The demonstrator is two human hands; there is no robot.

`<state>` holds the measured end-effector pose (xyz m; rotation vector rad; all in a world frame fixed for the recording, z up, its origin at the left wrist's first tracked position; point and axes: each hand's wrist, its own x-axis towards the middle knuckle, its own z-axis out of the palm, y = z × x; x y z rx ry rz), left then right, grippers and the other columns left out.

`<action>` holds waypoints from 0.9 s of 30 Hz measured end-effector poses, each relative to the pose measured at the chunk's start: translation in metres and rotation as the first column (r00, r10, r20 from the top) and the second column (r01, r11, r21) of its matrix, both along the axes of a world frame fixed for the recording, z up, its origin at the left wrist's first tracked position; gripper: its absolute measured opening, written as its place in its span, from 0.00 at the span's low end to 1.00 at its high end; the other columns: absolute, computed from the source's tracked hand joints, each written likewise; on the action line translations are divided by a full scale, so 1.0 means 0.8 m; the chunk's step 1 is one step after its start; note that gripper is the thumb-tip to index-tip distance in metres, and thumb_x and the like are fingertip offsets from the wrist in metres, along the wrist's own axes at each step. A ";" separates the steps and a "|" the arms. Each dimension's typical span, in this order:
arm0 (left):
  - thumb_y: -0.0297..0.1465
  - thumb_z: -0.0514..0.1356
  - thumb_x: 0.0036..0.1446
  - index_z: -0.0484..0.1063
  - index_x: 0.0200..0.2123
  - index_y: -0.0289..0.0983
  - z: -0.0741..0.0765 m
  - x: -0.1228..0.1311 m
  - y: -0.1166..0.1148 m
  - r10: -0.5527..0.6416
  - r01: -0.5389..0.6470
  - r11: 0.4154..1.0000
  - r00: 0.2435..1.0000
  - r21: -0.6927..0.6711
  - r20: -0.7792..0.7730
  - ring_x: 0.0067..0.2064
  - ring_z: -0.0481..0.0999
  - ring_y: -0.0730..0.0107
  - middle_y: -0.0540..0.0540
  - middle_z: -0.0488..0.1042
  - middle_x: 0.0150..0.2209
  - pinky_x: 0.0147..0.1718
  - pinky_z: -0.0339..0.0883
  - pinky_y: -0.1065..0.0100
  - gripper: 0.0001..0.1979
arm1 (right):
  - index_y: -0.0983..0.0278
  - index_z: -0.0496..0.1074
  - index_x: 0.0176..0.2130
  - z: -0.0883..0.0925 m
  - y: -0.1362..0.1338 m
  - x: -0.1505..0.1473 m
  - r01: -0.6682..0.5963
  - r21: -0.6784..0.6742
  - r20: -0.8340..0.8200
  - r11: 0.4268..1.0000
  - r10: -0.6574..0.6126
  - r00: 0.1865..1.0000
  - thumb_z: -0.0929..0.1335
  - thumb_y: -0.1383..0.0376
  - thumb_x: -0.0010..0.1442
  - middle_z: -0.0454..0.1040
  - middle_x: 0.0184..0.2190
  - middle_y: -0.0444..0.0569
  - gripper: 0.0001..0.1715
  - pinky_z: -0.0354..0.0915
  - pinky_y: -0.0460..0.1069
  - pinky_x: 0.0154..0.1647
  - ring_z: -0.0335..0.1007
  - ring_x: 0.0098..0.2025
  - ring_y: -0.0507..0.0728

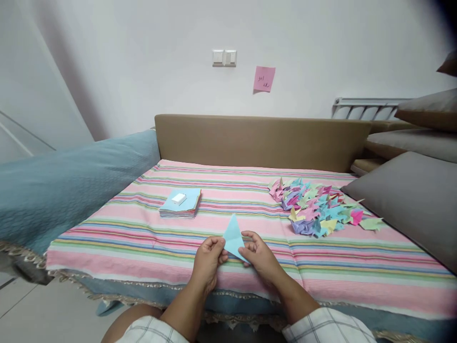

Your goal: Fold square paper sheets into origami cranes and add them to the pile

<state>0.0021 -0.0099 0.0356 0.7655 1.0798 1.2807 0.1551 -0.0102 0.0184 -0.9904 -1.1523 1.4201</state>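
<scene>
A light blue sheet of origami paper (233, 238), folded into a triangle with one point upward, is held between my two hands above the striped cloth. My left hand (210, 259) pinches its left edge between thumb and fingers. At the lower right, my right hand (260, 256) grips the paper with the thumb on top and fingers behind. Beyond my left hand lies a stack of square coloured paper (181, 204), its top sheet blue, with a small white block (179, 199) on it. Folded paper cranes (314, 207) in many colours lie heaped to the right.
The striped cloth (117, 238) covers a sofa seat with a brown backrest (264, 143). A blue-covered armrest (78, 171) bounds the left. Grey cushions (410, 200) are piled at the right. On the wall are light switches (224, 58) and a pink note (264, 79).
</scene>
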 end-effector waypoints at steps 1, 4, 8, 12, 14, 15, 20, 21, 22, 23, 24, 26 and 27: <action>0.42 0.69 0.34 0.67 0.33 0.36 -0.002 0.000 0.002 -0.011 0.012 0.999 1.000 0.032 -0.023 0.21 0.67 0.79 0.56 0.66 0.20 0.22 0.64 0.75 0.24 | 0.61 0.59 0.43 -0.001 0.003 0.003 0.038 0.007 0.015 0.999 -0.038 0.999 0.72 0.56 0.45 0.67 0.21 0.36 0.29 0.57 0.43 0.19 0.60 0.18 0.48; 0.40 0.67 0.40 0.65 0.40 0.38 -0.006 -0.003 0.011 -0.082 0.118 0.972 0.981 0.201 -0.176 0.21 0.66 0.77 0.57 0.65 0.20 0.21 0.60 0.74 0.24 | 0.61 0.60 0.36 -0.004 0.012 0.014 0.076 0.039 0.077 0.996 -0.079 0.994 0.72 0.56 0.45 0.65 0.19 0.34 0.23 0.52 0.42 0.16 0.55 0.15 0.46; 0.35 0.64 0.43 0.67 0.37 0.38 -0.008 -0.011 0.024 -0.145 0.261 0.926 0.914 0.274 -0.379 0.22 0.62 0.78 0.57 0.63 0.21 0.22 0.54 0.74 0.17 | 0.62 0.64 0.32 -0.005 0.020 0.024 0.086 0.060 0.131 0.994 -0.093 0.987 0.72 0.56 0.44 0.62 0.17 0.35 0.18 0.48 0.43 0.15 0.52 0.15 0.45; 0.32 0.66 0.40 0.64 0.34 0.38 -0.010 -0.013 0.030 -0.187 0.287 0.927 0.911 0.241 -0.368 0.23 0.62 0.78 0.57 0.63 0.23 0.24 0.53 0.75 0.17 | 0.64 0.67 0.34 -0.008 0.026 0.025 0.107 0.064 0.115 0.992 -0.114 0.987 0.72 0.56 0.45 0.64 0.19 0.36 0.19 0.52 0.43 0.17 0.55 0.16 0.46; 0.32 0.66 0.39 0.62 0.30 0.38 -0.012 -0.011 0.030 -0.203 0.294 0.930 0.912 0.221 -0.357 0.22 0.58 0.79 0.59 0.60 0.21 0.22 0.50 0.76 0.16 | 0.64 0.68 0.35 -0.009 0.027 0.025 0.114 0.058 0.103 0.992 -0.119 0.988 0.71 0.56 0.45 0.65 0.20 0.37 0.20 0.53 0.44 0.18 0.57 0.18 0.47; 0.32 0.66 0.39 0.61 0.29 0.38 -0.013 -0.010 0.029 -0.215 0.302 0.929 0.911 0.215 -0.352 0.21 0.57 0.80 0.59 0.59 0.20 0.22 0.49 0.76 0.16 | 0.64 0.69 0.36 -0.009 0.028 0.025 0.117 0.055 0.099 0.992 -0.122 0.988 0.71 0.56 0.45 0.65 0.20 0.37 0.20 0.54 0.44 0.19 0.57 0.18 0.47; 0.33 0.66 0.37 0.66 0.24 0.36 -0.011 -0.009 0.028 -0.310 0.374 0.914 0.894 0.159 -0.323 0.21 0.58 0.79 0.56 0.63 0.19 0.23 0.50 0.75 0.12 | 0.65 0.71 0.37 -0.006 0.026 0.027 0.106 0.044 0.080 0.993 -0.109 0.991 0.72 0.56 0.45 0.66 0.21 0.39 0.21 0.57 0.45 0.21 0.59 0.20 0.47; 0.33 0.66 0.38 0.68 0.25 0.36 -0.009 -0.010 0.028 -0.323 0.390 0.909 0.883 0.148 -0.340 0.22 0.60 0.77 0.55 0.66 0.20 0.24 0.51 0.74 0.11 | 0.65 0.71 0.37 -0.005 0.025 0.028 0.102 0.044 0.075 0.994 -0.105 0.992 0.72 0.55 0.44 0.67 0.21 0.39 0.22 0.58 0.45 0.22 0.60 0.20 0.48; 0.33 0.65 0.38 0.71 0.25 0.35 -0.007 -0.011 0.028 -0.322 0.399 0.905 0.869 0.148 -0.375 0.23 0.62 0.75 0.53 0.68 0.21 0.25 0.53 0.73 0.09 | 0.65 0.72 0.38 -0.005 0.025 0.029 0.100 0.047 0.073 0.994 -0.103 0.992 0.72 0.55 0.44 0.67 0.21 0.39 0.22 0.59 0.45 0.23 0.60 0.21 0.48; 0.32 0.64 0.39 0.73 0.26 0.35 -0.005 -0.012 0.029 -0.303 0.401 0.902 0.852 0.161 -0.427 0.25 0.65 0.73 0.51 0.70 0.22 0.26 0.56 0.72 0.08 | 0.65 0.72 0.38 -0.004 0.025 0.031 0.098 0.052 0.072 0.994 -0.102 0.992 0.72 0.55 0.44 0.67 0.21 0.39 0.22 0.60 0.46 0.25 0.61 0.21 0.48; 0.31 0.63 0.40 0.74 0.26 0.35 -0.002 -0.013 0.029 -0.268 0.400 0.897 0.829 0.186 -0.491 0.26 0.66 0.71 0.50 0.71 0.23 0.27 0.58 0.71 0.07 | 0.65 0.72 0.38 -0.004 0.025 0.032 0.098 0.054 0.069 0.994 -0.102 0.992 0.72 0.55 0.44 0.68 0.20 0.39 0.22 0.61 0.46 0.26 0.62 0.22 0.48; 0.29 0.60 0.42 0.76 0.25 0.36 0.004 -0.016 0.031 -0.179 0.416 0.873 0.760 0.255 -0.625 0.30 0.69 0.67 0.49 0.73 0.25 0.31 0.61 0.70 0.05 | 0.65 0.73 0.38 -0.006 0.027 0.038 0.101 0.042 0.058 0.994 -0.103 0.993 0.73 0.54 0.44 0.70 0.21 0.41 0.23 0.63 0.47 0.30 0.64 0.24 0.49; 0.27 0.58 0.42 0.76 0.24 0.37 0.007 -0.017 0.032 -0.148 0.448 0.847 0.716 0.286 -0.683 0.32 0.70 0.66 0.49 0.74 0.27 0.34 0.62 0.69 0.07 | 0.65 0.73 0.38 -0.007 0.028 0.040 0.103 0.028 0.050 0.994 -0.104 0.993 0.73 0.53 0.45 0.71 0.22 0.42 0.23 0.63 0.48 0.32 0.66 0.25 0.50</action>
